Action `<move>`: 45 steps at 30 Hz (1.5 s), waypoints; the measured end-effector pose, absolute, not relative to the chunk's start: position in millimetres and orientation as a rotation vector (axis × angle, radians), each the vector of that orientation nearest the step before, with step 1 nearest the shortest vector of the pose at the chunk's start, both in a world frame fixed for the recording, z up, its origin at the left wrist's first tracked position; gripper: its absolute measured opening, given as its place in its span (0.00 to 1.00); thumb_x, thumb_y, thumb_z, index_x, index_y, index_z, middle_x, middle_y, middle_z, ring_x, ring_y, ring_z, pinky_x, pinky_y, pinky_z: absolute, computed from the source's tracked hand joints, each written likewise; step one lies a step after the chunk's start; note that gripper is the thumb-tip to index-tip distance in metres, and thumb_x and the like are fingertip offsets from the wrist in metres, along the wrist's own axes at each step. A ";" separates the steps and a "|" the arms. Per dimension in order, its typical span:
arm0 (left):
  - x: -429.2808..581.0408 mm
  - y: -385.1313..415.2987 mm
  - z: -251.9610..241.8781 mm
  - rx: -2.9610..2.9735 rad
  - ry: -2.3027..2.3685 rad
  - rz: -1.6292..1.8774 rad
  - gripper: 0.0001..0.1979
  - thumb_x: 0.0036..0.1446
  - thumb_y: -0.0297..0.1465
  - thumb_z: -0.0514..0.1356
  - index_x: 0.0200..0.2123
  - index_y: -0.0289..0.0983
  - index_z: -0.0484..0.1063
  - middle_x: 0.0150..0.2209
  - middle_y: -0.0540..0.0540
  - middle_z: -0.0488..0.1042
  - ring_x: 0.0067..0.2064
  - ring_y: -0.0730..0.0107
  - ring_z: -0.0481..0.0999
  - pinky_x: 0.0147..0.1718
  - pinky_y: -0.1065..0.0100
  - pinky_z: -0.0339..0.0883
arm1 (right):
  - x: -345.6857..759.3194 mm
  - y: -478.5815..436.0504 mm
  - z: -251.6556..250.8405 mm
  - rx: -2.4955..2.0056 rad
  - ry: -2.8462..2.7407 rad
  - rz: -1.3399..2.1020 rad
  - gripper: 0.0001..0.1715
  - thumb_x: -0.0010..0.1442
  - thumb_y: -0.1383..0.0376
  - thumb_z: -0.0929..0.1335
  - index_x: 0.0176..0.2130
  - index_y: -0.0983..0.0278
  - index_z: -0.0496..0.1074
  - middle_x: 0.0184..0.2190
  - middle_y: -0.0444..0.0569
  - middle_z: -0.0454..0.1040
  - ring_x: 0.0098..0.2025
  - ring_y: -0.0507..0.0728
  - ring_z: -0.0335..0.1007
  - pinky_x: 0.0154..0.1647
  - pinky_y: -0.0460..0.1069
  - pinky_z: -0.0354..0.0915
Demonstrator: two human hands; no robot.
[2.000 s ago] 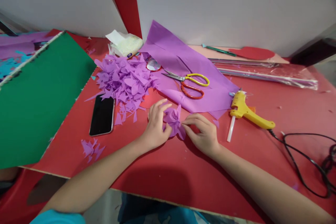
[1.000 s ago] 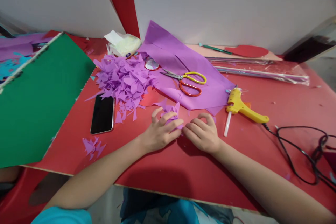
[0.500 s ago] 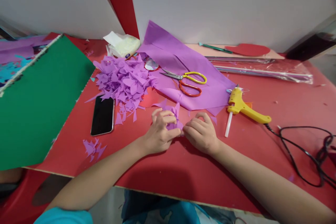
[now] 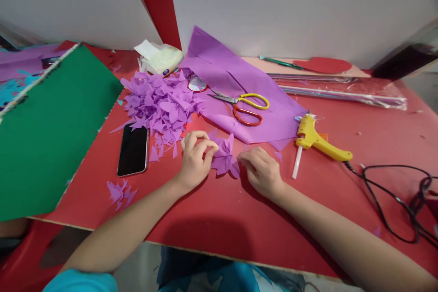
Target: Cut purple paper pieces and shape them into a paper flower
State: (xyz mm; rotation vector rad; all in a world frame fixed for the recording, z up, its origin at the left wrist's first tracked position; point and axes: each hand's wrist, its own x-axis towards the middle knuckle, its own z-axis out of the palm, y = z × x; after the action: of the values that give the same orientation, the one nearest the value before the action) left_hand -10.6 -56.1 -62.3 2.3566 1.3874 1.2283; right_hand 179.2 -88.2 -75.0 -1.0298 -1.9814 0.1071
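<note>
A purple paper flower (image 4: pixel 225 157) with folded petals lies on the red tabletop between my hands. My left hand (image 4: pixel 197 159) pinches the tip of a left-side petal between thumb and forefinger. Just right of the flower, my right hand (image 4: pixel 263 171) has its fingers drawn together, with nothing visible in them; a narrow gap seems to part it from the petals. Behind lie scissors (image 4: pixel 239 101) with one yellow and one red handle, resting on a purple sheet (image 4: pixel 273 121). A heap of cut purple paper flowers (image 4: pixel 164 102) is at the back left.
Left of my hands lie a black phone (image 4: pixel 133 149), small purple scraps (image 4: pixel 121 193) and a large green board (image 4: pixel 58 146). On the right, a yellow glue gun (image 4: pixel 316 139) trails a black cord (image 4: pixel 386 193). A tissue pack (image 4: pixel 162 58) and plastic-wrapped sticks (image 4: pixel 349 94) lie farther back.
My left hand has moved left and up to the flower's left petal. My right fingers have shifted slightly off the near petals, so the whole flower now shows.
</note>
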 end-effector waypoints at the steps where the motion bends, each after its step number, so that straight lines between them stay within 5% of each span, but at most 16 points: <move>1: -11.0 -55.0 -62.7 2.348 1.426 1.206 0.06 0.58 0.30 0.55 0.29 0.36 0.68 0.36 0.45 0.65 0.40 0.64 0.66 0.40 0.61 0.59 | 179.5 -88.7 -75.2 -1.065 -1.988 0.094 0.12 0.57 0.76 0.59 0.32 0.63 0.67 0.23 0.47 0.74 0.24 0.53 0.68 0.27 0.48 0.64; 7: -11.8 -51.4 -62.6 2.284 1.584 1.032 0.11 0.59 0.30 0.52 0.24 0.36 0.66 0.35 0.45 0.67 0.40 0.63 0.65 0.41 0.60 0.57 | 179.0 -92.8 -74.6 -1.281 -2.019 0.119 0.12 0.60 0.69 0.59 0.25 0.63 0.64 0.14 0.44 0.68 0.15 0.51 0.63 0.17 0.45 0.55; 10: -11.6 -50.5 -65.5 2.265 1.577 0.966 0.06 0.58 0.27 0.53 0.35 0.36 0.70 0.38 0.44 0.65 0.43 0.62 0.64 0.44 0.60 0.59 | 177.7 -91.9 -75.1 -1.278 -2.029 0.059 0.18 0.60 0.68 0.60 0.20 0.62 0.61 0.10 0.41 0.62 0.12 0.49 0.57 0.16 0.45 0.51; 13: -11.5 -50.8 -69.7 2.238 1.560 0.818 0.13 0.58 0.32 0.54 0.45 0.36 0.67 0.41 0.42 0.64 0.46 0.59 0.62 0.47 0.57 0.59 | 176.9 -89.1 -76.3 -1.253 -1.973 0.084 0.12 0.59 0.68 0.62 0.23 0.63 0.64 0.15 0.44 0.68 0.17 0.51 0.63 0.19 0.45 0.57; 17: -10.2 -51.8 -71.0 2.200 1.558 0.717 0.10 0.54 0.36 0.59 0.36 0.35 0.71 0.40 0.42 0.64 0.45 0.58 0.61 0.46 0.56 0.58 | 178.1 -86.3 -77.8 -1.153 -1.934 0.224 0.08 0.56 0.74 0.62 0.30 0.64 0.68 0.25 0.49 0.73 0.28 0.53 0.70 0.29 0.46 0.66; 22: -6.4 -52.7 -63.3 2.055 1.273 0.860 0.07 0.54 0.30 0.58 0.25 0.35 0.66 0.29 0.49 0.67 0.33 0.70 0.66 0.36 0.67 0.61 | 178.9 -87.1 -75.0 -1.284 -1.802 0.319 0.10 0.55 0.73 0.61 0.29 0.62 0.68 0.23 0.45 0.74 0.24 0.53 0.71 0.26 0.46 0.65; 32: -1.0 -59.1 -59.1 1.172 1.104 1.053 0.09 0.49 0.34 0.62 0.29 0.35 0.66 0.27 0.49 0.74 0.30 0.70 0.76 0.34 0.68 0.69 | 181.0 -83.3 -76.7 -1.434 -1.379 0.839 0.20 0.61 0.57 0.59 0.21 0.61 0.56 0.14 0.38 0.54 0.17 0.48 0.51 0.18 0.44 0.52; 39: 2.8 -58.9 -63.7 0.910 0.969 1.126 0.11 0.45 0.30 0.66 0.33 0.34 0.69 0.28 0.50 0.76 0.30 0.72 0.77 0.35 0.69 0.72 | 177.4 -78.2 -73.6 -1.301 -1.159 1.024 0.10 0.50 0.60 0.69 0.25 0.63 0.66 0.18 0.40 0.64 0.19 0.48 0.58 0.21 0.44 0.57; 45: 3.4 -59.8 -62.8 0.864 0.956 1.105 0.13 0.44 0.29 0.67 0.33 0.34 0.69 0.28 0.49 0.77 0.30 0.72 0.77 0.36 0.69 0.72 | 180.6 -80.0 -84.2 -1.205 -1.188 1.099 0.25 0.60 0.51 0.61 0.19 0.63 0.59 0.13 0.40 0.59 0.16 0.48 0.56 0.18 0.44 0.57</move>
State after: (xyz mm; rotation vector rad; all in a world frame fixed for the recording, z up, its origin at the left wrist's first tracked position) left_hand 3.4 -59.8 -62.8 0.8638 0.9557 1.1052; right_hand 180.6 -80.0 -84.2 -1.2055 -1.1885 1.0994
